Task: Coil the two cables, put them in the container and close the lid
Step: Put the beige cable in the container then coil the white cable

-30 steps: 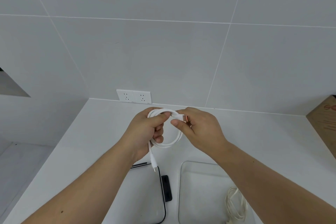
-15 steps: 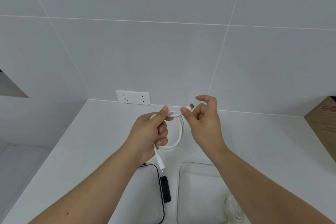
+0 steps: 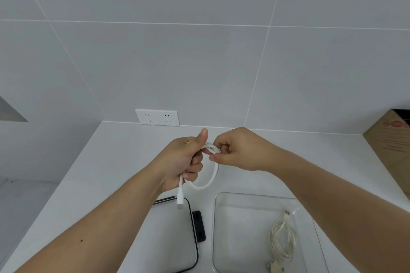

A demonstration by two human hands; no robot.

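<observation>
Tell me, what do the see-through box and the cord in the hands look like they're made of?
The container looks like clear glass or hard plastic: the counter shows through its glossy, rounded rim. I can't tell which. The white cable seems to have a smooth, matte plastic or rubber jacket, bending in soft loops, with a moulded plug hanging below the left hand.

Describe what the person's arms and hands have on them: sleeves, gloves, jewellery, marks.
Both forearms are bare, with no sleeves in view. The left hand and right hand wear no gloves, and no rings, watch or bracelet show. One small dark spot marks the left forearm.
</observation>
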